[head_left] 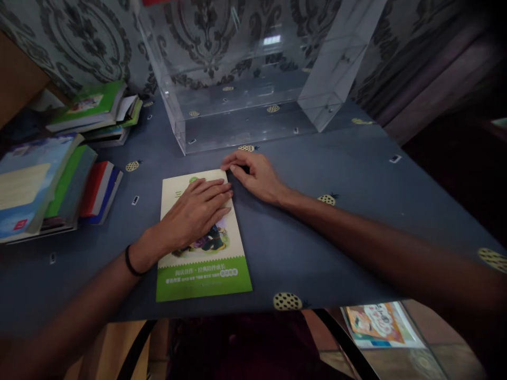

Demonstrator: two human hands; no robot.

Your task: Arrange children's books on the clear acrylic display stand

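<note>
HEAD VIEW | Center-left of frame: a green-and-cream book [208,245] lies on a blue tablecloth [356,174] | Left hand [192,211] rests flat across it, apparently steadying | Right hand [257,177] curls loosely at its upper-right corner, pinch impossible to tell | Next move seems to call for fingertip control there

Cream-and-green book [209,264]; blue tablecloth [297,248], yellow pineapples [287,301].
</note>
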